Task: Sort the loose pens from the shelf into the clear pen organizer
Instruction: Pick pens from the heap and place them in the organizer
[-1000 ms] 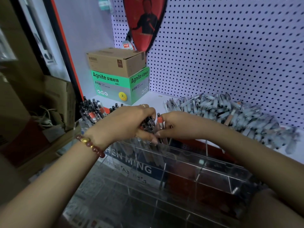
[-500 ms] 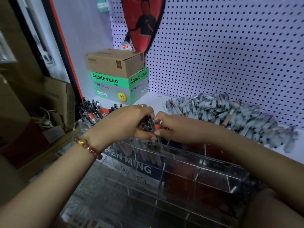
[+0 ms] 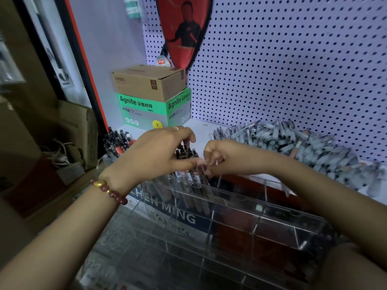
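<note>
Seating a bunch of pens in the organizer

The left hand [image 3: 159, 151] clasps dark, red-banded pens [image 3: 188, 162] standing in a back-row compartment of the clear acrylic divided pen organizer [image 3: 240, 208], just before the white shelf [image 3: 201, 130]'s front edge. The right hand [image 3: 222, 158], fingers curled, meets them; its grasp is unclear. The next move is likely to let go and fetch grey loose pens [image 3: 303, 147] from the shelf's back-right.

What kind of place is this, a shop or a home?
Probably a stationery shop: a pegboard wall, a big heap of loose pens on the shelf, and stacked stock boxes.
</note>
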Available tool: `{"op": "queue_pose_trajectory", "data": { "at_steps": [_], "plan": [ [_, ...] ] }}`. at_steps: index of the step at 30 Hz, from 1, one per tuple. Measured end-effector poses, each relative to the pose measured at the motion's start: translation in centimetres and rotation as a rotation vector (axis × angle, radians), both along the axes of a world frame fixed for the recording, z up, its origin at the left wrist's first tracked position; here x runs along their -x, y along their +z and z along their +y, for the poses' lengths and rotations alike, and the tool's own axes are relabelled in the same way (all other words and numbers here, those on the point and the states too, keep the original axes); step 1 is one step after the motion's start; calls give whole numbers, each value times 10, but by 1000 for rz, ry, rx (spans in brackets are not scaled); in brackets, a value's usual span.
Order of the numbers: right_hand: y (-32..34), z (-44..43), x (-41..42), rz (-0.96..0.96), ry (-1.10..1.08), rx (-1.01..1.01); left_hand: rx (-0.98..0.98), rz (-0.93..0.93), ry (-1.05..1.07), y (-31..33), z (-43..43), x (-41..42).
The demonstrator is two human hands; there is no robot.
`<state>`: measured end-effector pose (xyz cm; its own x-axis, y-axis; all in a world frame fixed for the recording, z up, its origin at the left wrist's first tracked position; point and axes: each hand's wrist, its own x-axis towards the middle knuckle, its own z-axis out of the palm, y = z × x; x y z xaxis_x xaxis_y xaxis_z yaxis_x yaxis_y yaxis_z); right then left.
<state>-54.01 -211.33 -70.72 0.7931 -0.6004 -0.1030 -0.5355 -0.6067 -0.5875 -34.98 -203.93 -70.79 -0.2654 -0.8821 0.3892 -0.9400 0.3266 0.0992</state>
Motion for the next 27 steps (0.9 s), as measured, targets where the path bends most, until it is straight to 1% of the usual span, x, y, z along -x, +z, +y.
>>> {"op": "queue_pose_trajectory", "data": {
  "at_steps": [1,3,5,7,8,11,14,16,17,19,21,23,25,27],
  "plan": [
    [6,-4,4,-13,-5,-33,7,26,0,2,1,-1],
    [20,-19,10,-54,-56,-20,25,93,-8,3,0,-4],
    [23,-44,13,-84,-169,5,42,169,-18,3,-4,-8],
    [14,-71,8,-41,-289,13,82,229,-17,3,-10,-10],
    [6,-82,3,29,-307,40,110,255,-8,3,-13,-10],
    [-22,-98,-13,257,-240,206,197,359,29,4,-22,-10],
    [-42,-105,-30,381,-253,429,224,453,52,6,-29,-9],
    [-46,-106,-36,479,-287,617,215,484,51,6,-32,-7],
    [-48,-107,-39,509,-285,668,212,495,49,6,-33,-6],
    [-52,-109,-41,528,-279,672,199,520,51,6,-35,-6],
    [-55,-110,-40,503,-296,647,173,538,67,5,-38,-6],
    [-57,-112,-39,476,-286,663,129,546,96,4,-42,-8],
    [-56,-112,-39,444,-250,669,91,525,152,1,-46,-10],
    [-53,-110,-38,428,-242,612,79,499,208,-1,-48,-10]
  ]
}}
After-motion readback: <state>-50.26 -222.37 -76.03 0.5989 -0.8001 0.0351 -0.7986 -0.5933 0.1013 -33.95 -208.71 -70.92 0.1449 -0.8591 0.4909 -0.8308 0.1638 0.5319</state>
